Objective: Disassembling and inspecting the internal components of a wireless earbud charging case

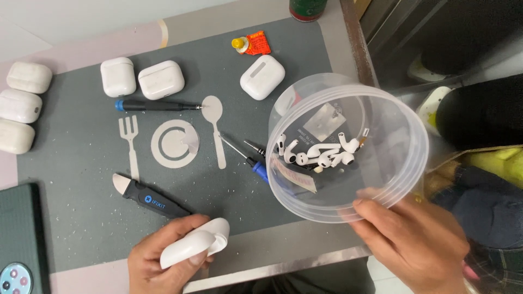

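A dark green container (307,9) at the top edge shows only its base; the rest is cut off. At the left edge, a dark tablet-like case (19,234) runs out of frame at the corner, and the lowest of three white earbud cases (15,136) is clipped by the edge. The blue-handled screwdriver (256,163) disappears behind the wall of the clear plastic tub (381,109), its handle end blurred through the plastic. Inside the tub, the small parts beside the white earbuds (321,155) are too small to identify. The right hand (417,242) and left hand (166,258) are both cut off at the bottom edge.
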